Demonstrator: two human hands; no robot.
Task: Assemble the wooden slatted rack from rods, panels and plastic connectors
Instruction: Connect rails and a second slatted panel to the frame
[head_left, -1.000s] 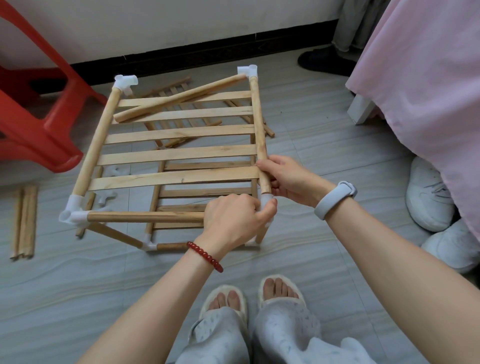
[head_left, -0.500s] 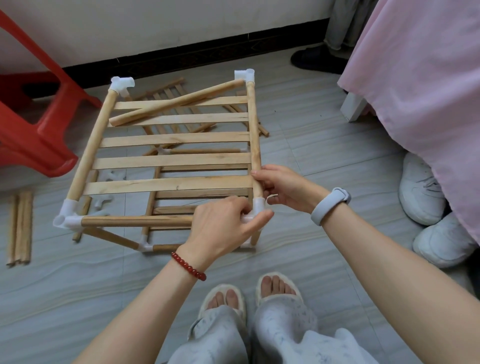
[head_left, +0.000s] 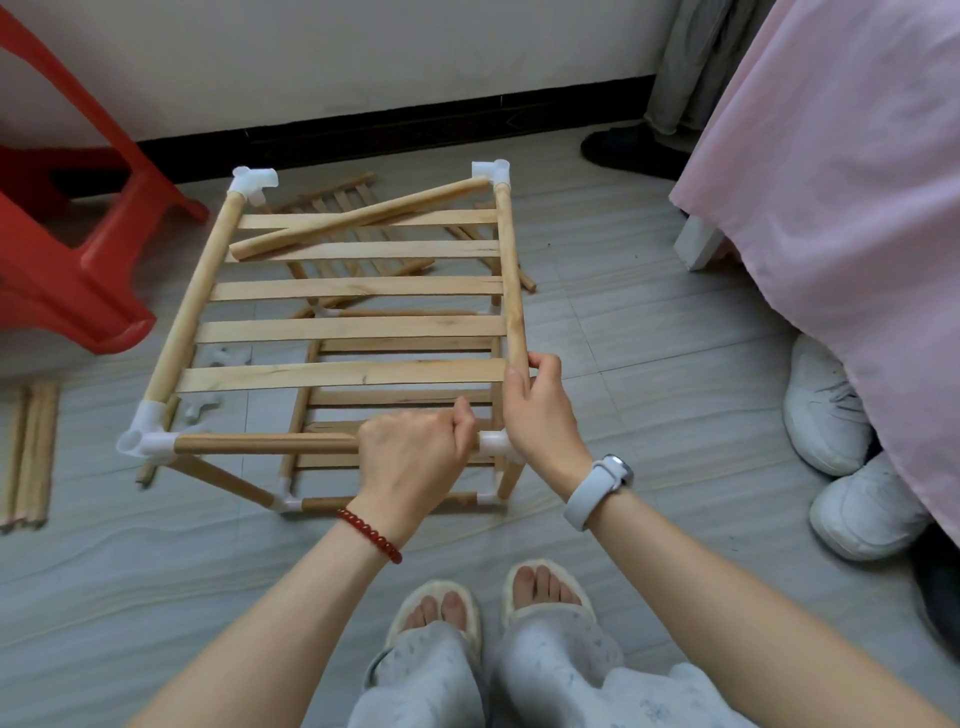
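Note:
The wooden slatted rack (head_left: 353, 330) stands on the floor in front of me, its top tier of several flat slats framed by round rods and white plastic corner connectors. My left hand (head_left: 415, 457) is shut on the near front rod (head_left: 265, 445), just left of the near right connector (head_left: 493, 442). My right hand (head_left: 540, 410) grips the right side rod (head_left: 511, 280) right above that same connector. A loose rod (head_left: 358, 218) lies slanted across the far slats, one end by the far right connector (head_left: 491, 170). A lower slatted tier shows through the top one.
A red plastic stool (head_left: 67, 244) stands at the left. Spare rods (head_left: 28, 452) lie on the floor at the far left, loose connectors (head_left: 200, 410) under the rack, another slat panel (head_left: 353, 202) behind it. A pink bedcover (head_left: 841, 208) and white shoes (head_left: 831, 405) fill the right.
My left hand slid left off the near right connector onto the front rod, uncovering the connector. My right hand turned upright on the side rod. The view shifted slightly.

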